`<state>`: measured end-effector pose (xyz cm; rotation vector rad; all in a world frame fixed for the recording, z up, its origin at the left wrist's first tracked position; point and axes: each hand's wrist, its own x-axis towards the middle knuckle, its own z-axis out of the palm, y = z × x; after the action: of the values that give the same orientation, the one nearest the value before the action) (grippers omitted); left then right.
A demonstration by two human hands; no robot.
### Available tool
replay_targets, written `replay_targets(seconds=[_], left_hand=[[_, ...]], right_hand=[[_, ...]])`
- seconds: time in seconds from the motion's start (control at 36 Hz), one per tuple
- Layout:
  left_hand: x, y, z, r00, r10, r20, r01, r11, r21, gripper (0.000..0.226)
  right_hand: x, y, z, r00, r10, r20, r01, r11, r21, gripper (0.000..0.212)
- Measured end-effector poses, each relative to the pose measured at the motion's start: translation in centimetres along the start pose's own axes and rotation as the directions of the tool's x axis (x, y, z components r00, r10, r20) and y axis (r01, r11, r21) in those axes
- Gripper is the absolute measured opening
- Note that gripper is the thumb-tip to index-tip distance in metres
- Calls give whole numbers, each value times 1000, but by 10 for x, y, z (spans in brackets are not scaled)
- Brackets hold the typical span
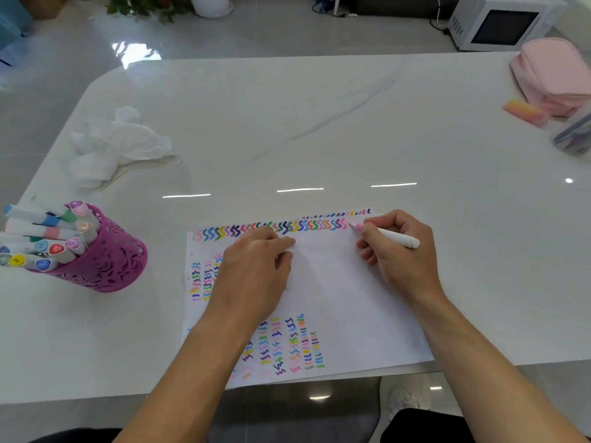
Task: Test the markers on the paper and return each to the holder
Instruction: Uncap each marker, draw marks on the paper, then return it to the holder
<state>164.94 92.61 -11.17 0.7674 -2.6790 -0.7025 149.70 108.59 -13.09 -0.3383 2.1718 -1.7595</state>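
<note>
A white sheet of paper [335, 302] lies at the table's near edge, covered with rows and columns of coloured squiggles. My right hand [399, 254] grips a white marker [395, 237] whose pink tip touches the paper at the right end of the top row of squiggles. My left hand [256, 270] presses on the paper with its fingers curled; whether it holds a cap is hidden. A purple perforated holder [105, 260] stands at the left, filled with several markers [41, 238] leaning leftward.
Crumpled white tissue [118, 145] lies at the back left of the white marble table [319, 123]. A pink pouch [553, 71], an orange-pink eraser [524, 111] and a clear container of pens [575, 135] sit at the far right. A microwave [502, 24] stands on the floor beyond.
</note>
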Motion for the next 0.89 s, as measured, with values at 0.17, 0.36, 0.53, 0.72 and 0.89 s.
replay_targets(seconds=[0.17, 0.36, 0.53, 0.72, 0.89], left_hand=[[0, 1, 0, 1000, -1, -3, 1, 1000, 10, 25], [1, 2, -1, 1000, -3, -1, 3, 1000, 5, 25], [0, 0, -2, 1000, -28, -8, 28, 1000, -14, 24], [0, 3, -8, 992, -109, -69, 96, 981, -169, 22], [1, 7, -10, 973, -223, 59, 214, 773, -598, 10]], right_hand=[[0, 0, -1, 1000, 16, -11, -16, 1000, -4, 13], [0, -2, -1, 1000, -19, 7, 18, 998, 57, 10], [0, -15, -7, 995, -38, -96, 60, 970, 235, 14], [-8, -29, -1, 994, -108, -29, 112, 969, 220, 7], [-20, -38, 13, 987, -99, 126, 60, 958, 281, 17]])
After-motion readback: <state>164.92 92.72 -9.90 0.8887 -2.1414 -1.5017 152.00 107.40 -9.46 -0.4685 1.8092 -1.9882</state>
